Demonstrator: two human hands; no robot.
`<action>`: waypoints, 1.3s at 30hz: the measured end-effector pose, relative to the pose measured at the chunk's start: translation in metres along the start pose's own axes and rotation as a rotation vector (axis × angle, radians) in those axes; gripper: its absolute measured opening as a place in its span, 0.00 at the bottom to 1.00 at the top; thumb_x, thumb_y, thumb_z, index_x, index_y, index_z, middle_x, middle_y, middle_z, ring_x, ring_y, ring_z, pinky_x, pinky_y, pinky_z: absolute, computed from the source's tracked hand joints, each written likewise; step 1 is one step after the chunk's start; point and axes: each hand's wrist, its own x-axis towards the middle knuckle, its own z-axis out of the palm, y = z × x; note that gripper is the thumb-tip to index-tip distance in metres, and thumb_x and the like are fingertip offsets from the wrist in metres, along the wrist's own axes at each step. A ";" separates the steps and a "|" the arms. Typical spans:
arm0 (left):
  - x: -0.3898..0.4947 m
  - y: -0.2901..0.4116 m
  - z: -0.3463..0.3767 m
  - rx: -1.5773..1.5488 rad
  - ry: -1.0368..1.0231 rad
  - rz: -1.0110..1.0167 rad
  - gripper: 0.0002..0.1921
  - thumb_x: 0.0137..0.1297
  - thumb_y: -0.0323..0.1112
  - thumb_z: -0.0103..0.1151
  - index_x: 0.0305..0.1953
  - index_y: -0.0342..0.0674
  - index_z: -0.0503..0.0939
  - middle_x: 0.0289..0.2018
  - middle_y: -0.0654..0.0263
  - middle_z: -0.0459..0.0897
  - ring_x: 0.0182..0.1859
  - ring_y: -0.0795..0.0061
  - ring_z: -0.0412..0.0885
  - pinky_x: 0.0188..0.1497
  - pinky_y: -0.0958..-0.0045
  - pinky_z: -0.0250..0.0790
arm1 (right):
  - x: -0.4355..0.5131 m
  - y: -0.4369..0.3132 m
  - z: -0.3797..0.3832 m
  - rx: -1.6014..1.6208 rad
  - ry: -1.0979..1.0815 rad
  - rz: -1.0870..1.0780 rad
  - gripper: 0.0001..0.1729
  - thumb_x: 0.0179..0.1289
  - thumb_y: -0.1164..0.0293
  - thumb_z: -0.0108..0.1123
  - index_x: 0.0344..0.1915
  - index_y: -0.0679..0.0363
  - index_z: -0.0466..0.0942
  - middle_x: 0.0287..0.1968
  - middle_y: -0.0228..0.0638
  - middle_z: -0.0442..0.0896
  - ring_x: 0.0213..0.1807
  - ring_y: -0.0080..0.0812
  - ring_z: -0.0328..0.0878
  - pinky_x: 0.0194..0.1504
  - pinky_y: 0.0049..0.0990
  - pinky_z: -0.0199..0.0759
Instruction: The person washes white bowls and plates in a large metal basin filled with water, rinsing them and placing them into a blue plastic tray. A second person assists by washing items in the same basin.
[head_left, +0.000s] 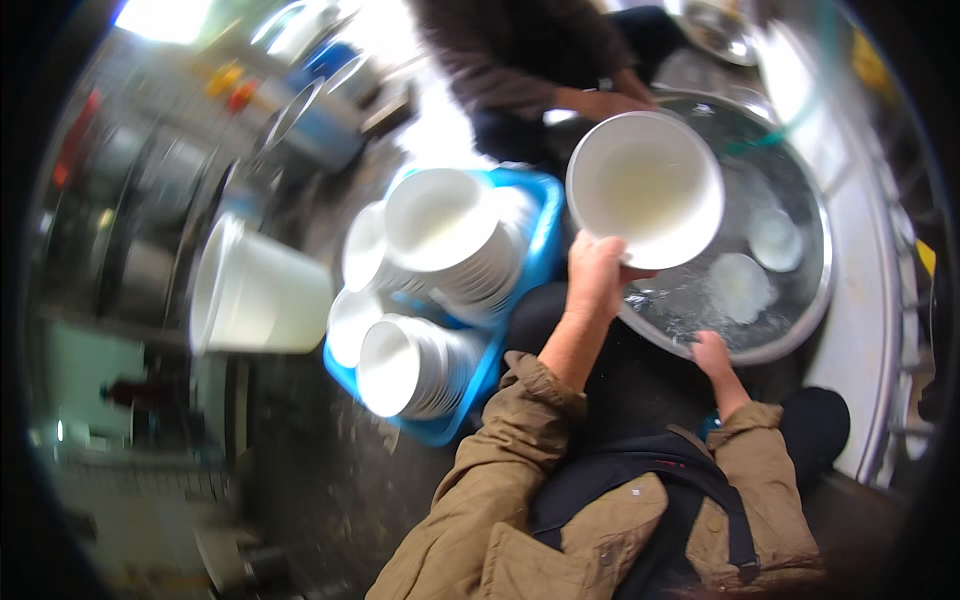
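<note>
My left hand (594, 274) grips the rim of a large white bowl (646, 189), tilted so that its inside faces me, over the left part of a round metal basin (816, 307) of water. My right hand (712, 352) is at the basin's near rim, its fingers partly hidden; whether it holds anything cannot be told. Two pale round items, one (741, 288) nearer me and another (775, 238) beyond it, lie in the water. To the left, a blue plastic crate (553, 210) holds stacks of white bowls (442, 219).
Across from me another person's hands (611, 103) are at the basin's far side. A white plastic bucket (274, 292) stands left of the crate, with more tubs behind it. A green hose (772, 139) reaches into the basin. A pale ledge (855, 330) runs along the right.
</note>
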 end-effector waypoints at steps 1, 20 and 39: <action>-0.013 0.015 -0.004 -0.047 -0.017 0.039 0.22 0.55 0.24 0.43 0.54 0.28 0.64 0.43 0.51 0.76 0.38 0.58 0.82 0.28 0.63 0.81 | -0.006 -0.004 -0.006 -0.059 -0.030 0.052 0.17 0.54 0.66 0.52 0.43 0.57 0.78 0.51 0.45 0.76 0.55 0.50 0.72 0.53 0.47 0.67; -0.174 0.195 -0.343 0.106 1.029 0.480 0.22 0.71 0.43 0.37 0.51 0.29 0.72 0.35 0.49 0.83 0.27 0.52 0.83 0.24 0.61 0.79 | -0.026 -0.026 -0.012 -0.172 -0.006 -0.038 0.14 0.62 0.63 0.45 0.38 0.55 0.79 0.44 0.43 0.81 0.51 0.50 0.74 0.50 0.46 0.68; -0.129 0.164 -0.506 1.258 1.355 -0.385 0.20 0.61 0.41 0.52 0.47 0.30 0.78 0.47 0.43 0.80 0.51 0.50 0.79 0.53 0.56 0.71 | -0.027 -0.026 -0.011 -0.310 -0.039 -0.026 0.12 0.62 0.63 0.47 0.35 0.56 0.77 0.40 0.44 0.82 0.47 0.50 0.76 0.46 0.46 0.69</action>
